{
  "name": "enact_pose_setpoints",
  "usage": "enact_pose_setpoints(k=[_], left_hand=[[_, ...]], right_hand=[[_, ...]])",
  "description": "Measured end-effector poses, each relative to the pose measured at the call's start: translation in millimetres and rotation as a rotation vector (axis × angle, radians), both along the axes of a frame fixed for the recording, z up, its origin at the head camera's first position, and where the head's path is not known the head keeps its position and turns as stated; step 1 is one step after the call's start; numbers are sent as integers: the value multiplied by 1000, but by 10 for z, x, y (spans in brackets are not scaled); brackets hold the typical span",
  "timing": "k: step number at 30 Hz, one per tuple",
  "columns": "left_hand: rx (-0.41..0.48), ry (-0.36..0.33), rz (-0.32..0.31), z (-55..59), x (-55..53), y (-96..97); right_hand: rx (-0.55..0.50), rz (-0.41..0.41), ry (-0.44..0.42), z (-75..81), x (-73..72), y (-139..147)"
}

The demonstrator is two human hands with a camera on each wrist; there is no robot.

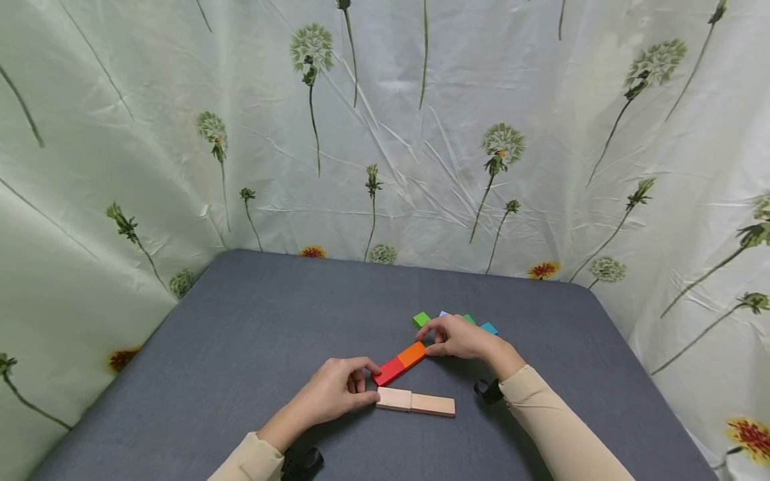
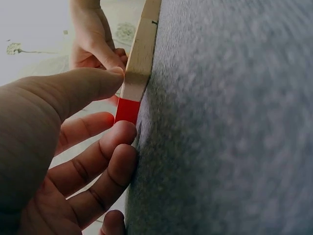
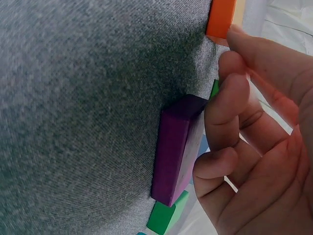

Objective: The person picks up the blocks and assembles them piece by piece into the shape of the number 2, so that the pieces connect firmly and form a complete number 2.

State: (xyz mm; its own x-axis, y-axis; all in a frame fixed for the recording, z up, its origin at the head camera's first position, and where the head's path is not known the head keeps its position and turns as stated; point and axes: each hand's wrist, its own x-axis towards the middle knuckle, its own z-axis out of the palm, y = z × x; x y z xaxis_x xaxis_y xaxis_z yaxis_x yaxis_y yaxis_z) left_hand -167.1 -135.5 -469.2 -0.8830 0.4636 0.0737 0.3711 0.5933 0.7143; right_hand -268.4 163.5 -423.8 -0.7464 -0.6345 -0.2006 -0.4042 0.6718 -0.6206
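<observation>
My left hand (image 1: 338, 391) reaches in from the left. In the head view its index fingertip is at the left end of a red wooden block (image 1: 388, 372), and its thumb touches the left end of a pale wooden block (image 1: 394, 398). An orange block (image 1: 412, 354) lies end to end with the red one in a slanted row. A tan block (image 1: 433, 405) continues the pale one. My right hand (image 1: 460, 336) has its thumb at the orange block's far end (image 3: 222, 19), its other fingers loosely bent above the table.
Behind my right hand lie a light green block (image 1: 422, 320), a purple block (image 3: 171, 147), a green block (image 3: 166, 215) and a teal block (image 1: 489, 328). The grey table (image 1: 289, 314) ends at a flowered curtain (image 1: 421, 133) at the back.
</observation>
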Motion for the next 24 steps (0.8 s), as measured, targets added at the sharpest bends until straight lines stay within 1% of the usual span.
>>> enact_pose_setpoints(k=[4, 10, 15, 21, 24], left_hand=[[2, -11, -5, 25, -16, -6], [-1, 4, -11, 52, -52, -5], [-12, 14, -11, 69, -93, 2], [-41, 29, -12, 90, -141, 34], [-49, 43, -16, 97, -166, 57]], right_hand=[[-3, 3, -1, 2, -11, 20], [-7, -3, 14, 21, -13, 49], [3, -28, 30, 17, -17, 64], [32, -67, 93, 27, -19, 103], [39, -104, 114, 34, -16, 122]])
